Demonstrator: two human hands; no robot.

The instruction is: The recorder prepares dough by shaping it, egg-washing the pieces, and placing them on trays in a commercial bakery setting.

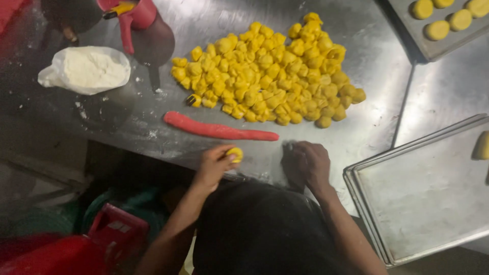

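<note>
My left hand [216, 164] holds a small yellow dough ball [235, 153] at the near edge of the steel table [367, 127]. My right hand [309, 162] rests on the table top with fingers curled, nothing visible in it. Just beyond both hands lies a long red dough roll [219, 131]. Farther back spreads a big heap of yellow dough pieces [270, 71].
A white bag of flour [86, 69] sits at the left, with a red and dark object [142, 25] behind it. An empty steel tray [428, 193] lies at the right, one yellow piece [482, 145] at its edge. Another tray [433, 48] with round yellow pieces stands far right.
</note>
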